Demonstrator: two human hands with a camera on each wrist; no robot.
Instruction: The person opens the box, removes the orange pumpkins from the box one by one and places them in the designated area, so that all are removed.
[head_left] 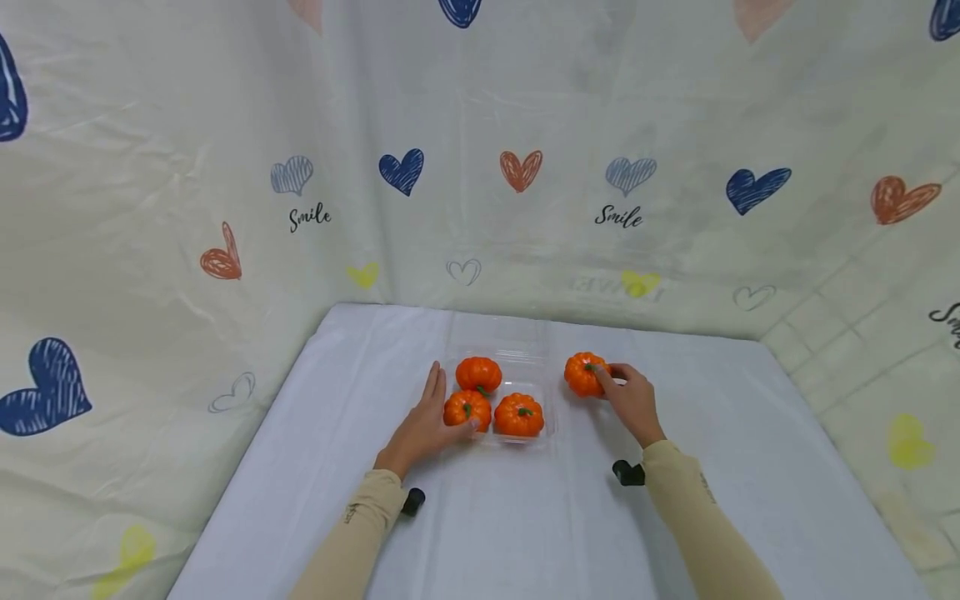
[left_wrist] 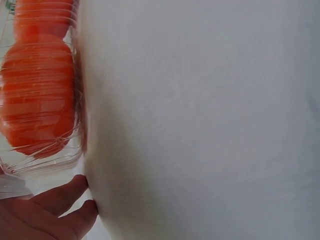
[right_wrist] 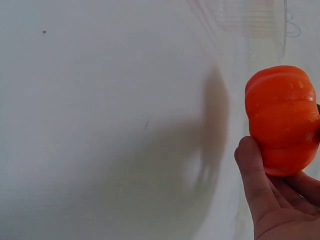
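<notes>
My right hand [head_left: 633, 404] holds a small orange toy pumpkin [head_left: 582, 374] with a green stem, right of the clear plastic container [head_left: 551, 417]. In the right wrist view, the thumb and fingers hold this pumpkin [right_wrist: 282, 120] from below, raised off the cloth. Inside the container sit a back pumpkin [head_left: 478, 372], a front-left pumpkin [head_left: 465, 408] and a front-right pumpkin [head_left: 519, 415]. Along the container's left side lies my left hand [head_left: 423, 429], fingers straight, thumb at the front edge. The left wrist view shows its fingertips [left_wrist: 75, 187] beside the container wall.
The container's clear lid [head_left: 495, 332] stands folded back behind it. A white cloth [head_left: 517, 533] covers the table. Behind hangs a pale curtain [head_left: 480, 225] printed with hearts. Dark wrist-worn pieces show beneath both sleeves.
</notes>
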